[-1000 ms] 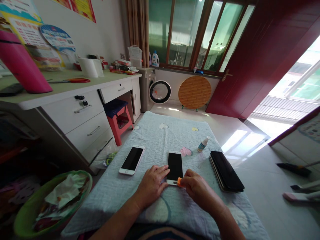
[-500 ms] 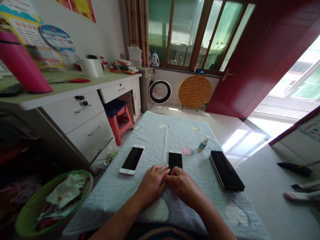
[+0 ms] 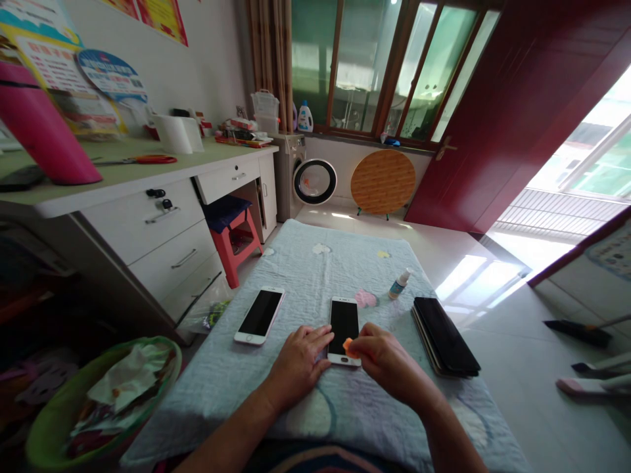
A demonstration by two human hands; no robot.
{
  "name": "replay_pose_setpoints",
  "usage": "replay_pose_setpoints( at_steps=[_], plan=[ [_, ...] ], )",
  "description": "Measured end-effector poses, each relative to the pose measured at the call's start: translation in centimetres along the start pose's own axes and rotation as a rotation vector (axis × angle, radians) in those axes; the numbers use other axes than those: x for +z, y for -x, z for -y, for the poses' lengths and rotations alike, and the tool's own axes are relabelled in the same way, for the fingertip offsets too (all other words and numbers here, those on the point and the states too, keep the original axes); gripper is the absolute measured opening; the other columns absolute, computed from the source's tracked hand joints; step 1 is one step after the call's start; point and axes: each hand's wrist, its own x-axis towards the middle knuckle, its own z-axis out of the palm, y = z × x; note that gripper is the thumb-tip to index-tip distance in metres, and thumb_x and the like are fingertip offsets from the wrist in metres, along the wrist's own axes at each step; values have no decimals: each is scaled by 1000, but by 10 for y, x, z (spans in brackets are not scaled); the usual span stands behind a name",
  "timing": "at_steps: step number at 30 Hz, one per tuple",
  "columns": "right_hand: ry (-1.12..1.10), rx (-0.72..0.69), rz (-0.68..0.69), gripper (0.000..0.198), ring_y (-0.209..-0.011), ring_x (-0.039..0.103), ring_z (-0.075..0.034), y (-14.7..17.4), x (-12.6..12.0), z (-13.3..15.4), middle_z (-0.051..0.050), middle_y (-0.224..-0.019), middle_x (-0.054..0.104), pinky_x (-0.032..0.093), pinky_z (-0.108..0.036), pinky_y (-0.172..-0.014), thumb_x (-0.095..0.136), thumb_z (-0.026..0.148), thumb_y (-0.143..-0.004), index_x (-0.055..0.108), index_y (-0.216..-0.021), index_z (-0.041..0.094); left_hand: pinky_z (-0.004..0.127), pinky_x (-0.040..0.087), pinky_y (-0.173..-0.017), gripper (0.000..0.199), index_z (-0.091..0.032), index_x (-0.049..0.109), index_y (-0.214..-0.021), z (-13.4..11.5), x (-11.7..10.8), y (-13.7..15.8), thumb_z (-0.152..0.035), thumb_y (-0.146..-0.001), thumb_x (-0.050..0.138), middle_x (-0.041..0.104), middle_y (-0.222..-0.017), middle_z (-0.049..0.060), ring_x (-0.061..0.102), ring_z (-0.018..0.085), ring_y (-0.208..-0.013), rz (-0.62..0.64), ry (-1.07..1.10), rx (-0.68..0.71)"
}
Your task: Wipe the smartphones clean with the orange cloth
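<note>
White-bodied, black-screened phone (image 3: pixel 344 322) lies flat; right fingers (image 3: pixel 369 343) pinch orange pad (image 3: pixel 350 347); left fingers (image 3: pixel 318 337), open, touch phone's edge.

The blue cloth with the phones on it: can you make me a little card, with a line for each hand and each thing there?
Left hand: fingers at the left edge of the middle phone
Right hand: pinching a small orange thing at that phone's lower part
Other phone: white, face up, to the left
Little bottle: standing, white top
Dark flat stack: far right
Blue cloth: patterned, under everything listed
</note>
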Motion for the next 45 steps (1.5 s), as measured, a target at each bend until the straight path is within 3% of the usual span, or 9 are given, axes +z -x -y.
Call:
replay_pose_setpoints(
  at_steps=[5, 9, 14, 16, 19, 23, 29, 37, 45],
  plan=[
    [32, 32, -212, 22, -83, 55, -14, -36, 12, -19, -3, -87, 55, 40, -24, -77, 47, 13, -91, 68, -94, 18, 41, 40, -100, 59, -23, 47, -137, 0, 1, 3, -20, -81, 67, 57, -134, 6, 50, 25, -113, -34, 19, 2],
    [144, 130, -208, 24, -82, 52, -15, -57, 35, -27, -5, -87, 54, 38, -25, -75, 44, 13, -93, 67, -87, 15, 40, 41, -97, 59, -22, 42, -139, 1, 2, 4, -27, -84, 65, 59, -128, 7, 51, 25, -111, -45, 23, 0],
    [150, 14, -94, 25, -78, 49, -13, -48, 44, -15, -3, -83, 53, 35, -24, -71, 45, 12, -93, 64, -78, 16, 41, 36, -104, 62, -23, 37, -142, 4, 9, 4, -22, -85, 63, 52, -139, 7, 47, 25, -121, -65, -27, 18],
    [138, -18, -60, 23, -76, 48, -12, -40, 43, -10, -2, -82, 53, 34, -24, -69, 47, 10, -91, 64, -77, 16, 42, 34, -105, 65, -23, 33, -144, 5, 11, 4, -20, -85, 61, 48, -143, 7, 45, 25, -125, -76, -38, 26],
    [103, -68, 0, 21, -76, 47, -12, -29, 42, -4, -1, -82, 53, 33, -23, -69, 52, 9, -88, 65, -75, 17, 40, 39, -100, 68, -26, 30, -147, 6, 11, 3, -19, -86, 60, 54, -137, 5, 49, 24, -117, -64, -23, 24],
    [96, -109, 47, 23, -76, 47, -12, -19, 38, 0, 0, -79, 52, 32, -23, -67, 52, 12, -90, 68, -75, 19, 39, 43, -93, 61, -28, 38, -143, 3, 7, 3, -24, -87, 63, 62, -127, 3, 52, 24, -107, -46, -5, 19],
    [120, -10, 118, 27, -74, 48, -11, -10, 19, -7, -1, -80, 53, 33, -23, -67, 50, 10, -87, 73, -78, 22, 42, 42, -97, 39, -29, 60, -127, -3, 0, 1, -30, -89, 62, 56, -138, 1, 51, 25, -111, -36, -2, 32],
    [87, 91, 106, 32, -77, 54, -14, 5, -4, -14, -2, -80, 55, 37, -24, -71, 47, 10, -83, 75, -77, 23, 42, 42, -97, 44, -29, 61, -127, -4, -2, 0, -23, -84, 67, 55, -139, -1, 51, 24, -110, -21, 17, 22],
    [90, 101, 125, 31, -75, 54, -13, 9, -7, -12, -2, -79, 54, 37, -24, -71, 46, 12, -83, 74, -75, 22, 42, 40, -98, 47, -29, 59, -128, -3, 0, 1, -24, -82, 68, 54, -140, -1, 50, 24, -111, -29, 9, 29]
  ],
)
